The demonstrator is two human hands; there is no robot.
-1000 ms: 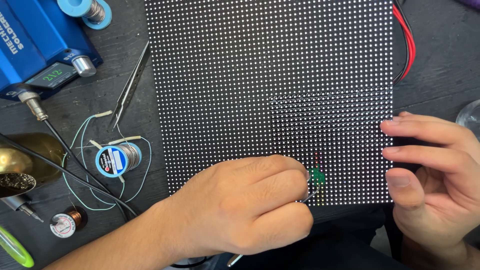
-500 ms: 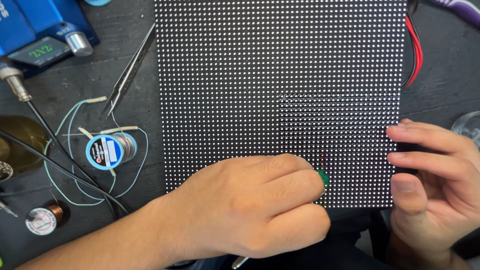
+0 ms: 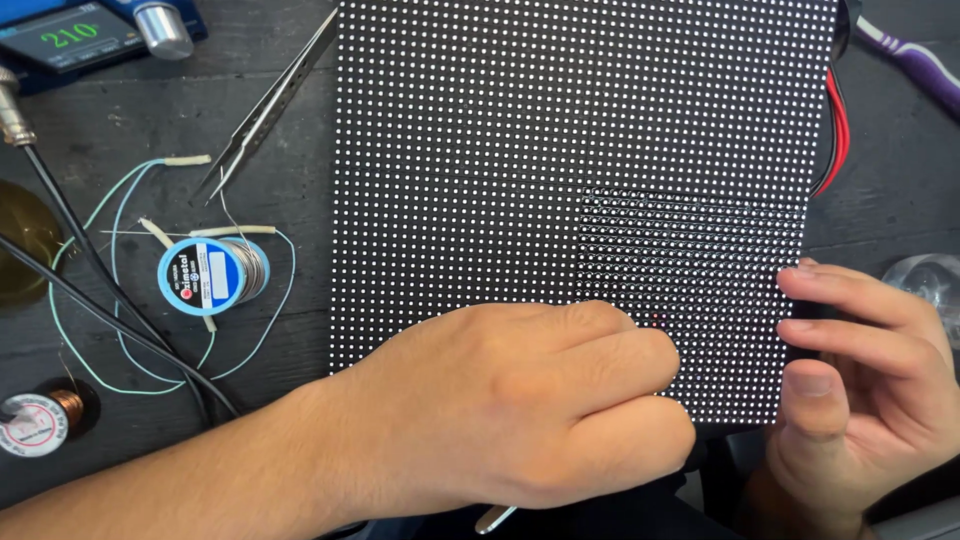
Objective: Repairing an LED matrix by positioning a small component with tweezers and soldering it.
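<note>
My left hand point(image 3: 520, 410) lies knuckles-up on the lower edge of the LED matrix panel point(image 3: 560, 150), fingers curled shut around a slim metal tool whose tip point(image 3: 497, 518) shows below the palm; what the fingers pinch at the panel face is hidden, apart from a faint red spot beside the knuckles. My right hand point(image 3: 850, 390) clamps the panel's lower right edge, fingers on top and thumb bent against the rim, steadying it. I judge the panel to be a stiff, flat, fairly light board that will not flex much, but its face carries fine emitters that would chip or lift under pressure, so I would take hold of it by the edges only, as the right hand does, and keep clear of the red and black leads point(image 3: 838, 120) at the right side. Count: one panel, lying flat at centre on the dark bench point(image 3: 120, 130); one pair of tweezers point(image 3: 270, 100) just left of it; one solder spool point(image 3: 208, 275); one copper wire reel point(image 3: 40, 420); one blue station point(image 3: 90, 30) with a lit display; two dark cables point(image 3: 100, 310).
</note>
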